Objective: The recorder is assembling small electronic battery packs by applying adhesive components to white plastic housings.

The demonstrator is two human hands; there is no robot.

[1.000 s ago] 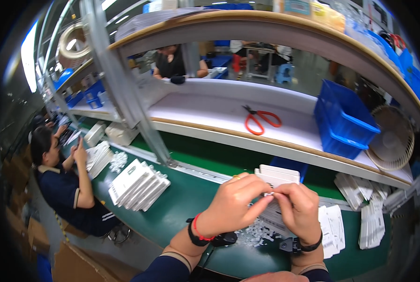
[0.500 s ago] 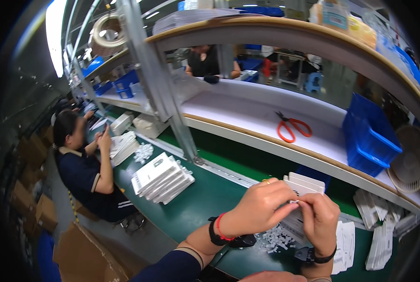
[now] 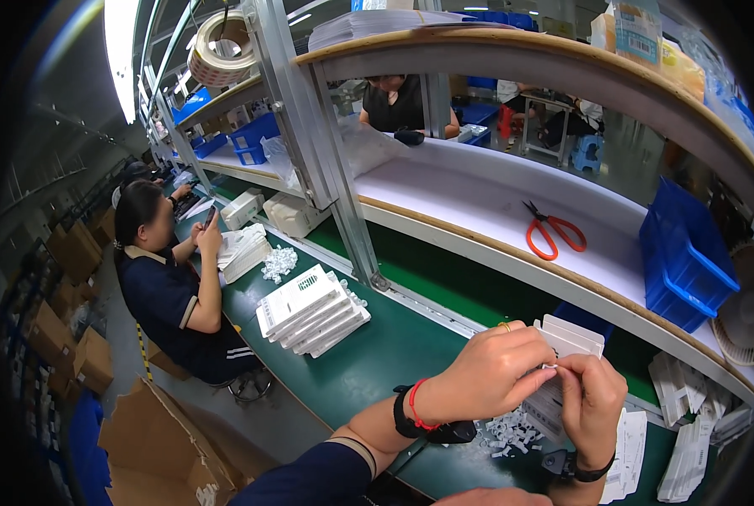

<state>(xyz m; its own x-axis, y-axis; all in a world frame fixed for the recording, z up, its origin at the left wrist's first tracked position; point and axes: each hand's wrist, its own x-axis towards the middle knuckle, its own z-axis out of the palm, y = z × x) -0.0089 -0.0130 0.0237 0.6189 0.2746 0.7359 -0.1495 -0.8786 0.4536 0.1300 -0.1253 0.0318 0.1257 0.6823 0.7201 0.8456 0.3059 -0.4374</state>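
Observation:
My left hand (image 3: pixel 496 364), with a red cord and a black band at the wrist, meets my right hand (image 3: pixel 594 395) over the green table. The fingertips of both pinch a small white piece (image 3: pixel 550 366), mostly covered by the fingers. Just behind them stands a white carton (image 3: pixel 572 336) with its flap raised; the hands hide much of its lower part. A loose heap of small white pieces (image 3: pixel 508 435) lies below my hands. Flat white cartons (image 3: pixel 630 451) lie beside my right wrist.
Stacked white cartons (image 3: pixel 309 308) stand left on the green table (image 3: pixel 343 379). The shelf above holds red-handled scissors (image 3: pixel 554 232) and a blue bin (image 3: pixel 684 261). More folded cartons (image 3: pixel 689 455) lie far right. A co-worker (image 3: pixel 162 278) sits left, near an open cardboard box (image 3: pixel 153 438).
The view has turned slightly, so the surroundings sit farther right in the picture. Both hands keep their pinch on the small white piece.

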